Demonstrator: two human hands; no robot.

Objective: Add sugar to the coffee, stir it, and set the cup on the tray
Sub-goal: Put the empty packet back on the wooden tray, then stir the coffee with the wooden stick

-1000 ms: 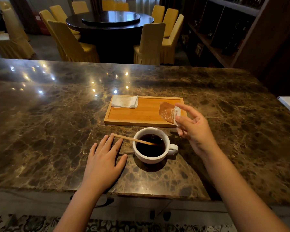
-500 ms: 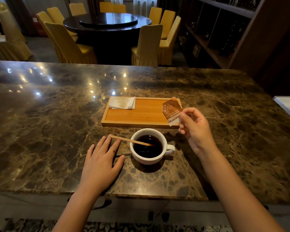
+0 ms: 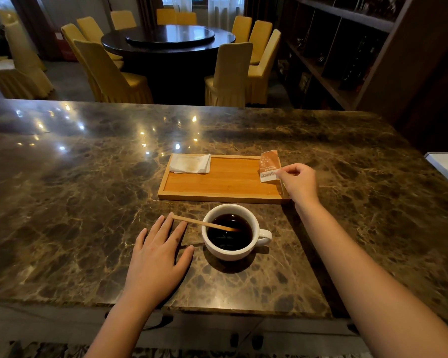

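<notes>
Marble counter (image 3: 88, 202), one tray (image 3: 217, 197), one cup (image 3: 230, 250), left hand (image 3: 158, 257) flat, right hand (image 3: 299, 182) pinching one sugar packet (image 3: 269, 165)

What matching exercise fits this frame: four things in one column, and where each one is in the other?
Things:
1. cup
2. napkin
3. packet
4. stirrer

Places:
A. pinched in the right hand, over the tray's right end
B. on the counter, in front of the tray
C. leaning in the coffee, upper end over the left hand
D. on the tray's far left corner

Pairs: 1-B, 2-D, 3-A, 4-C
</notes>
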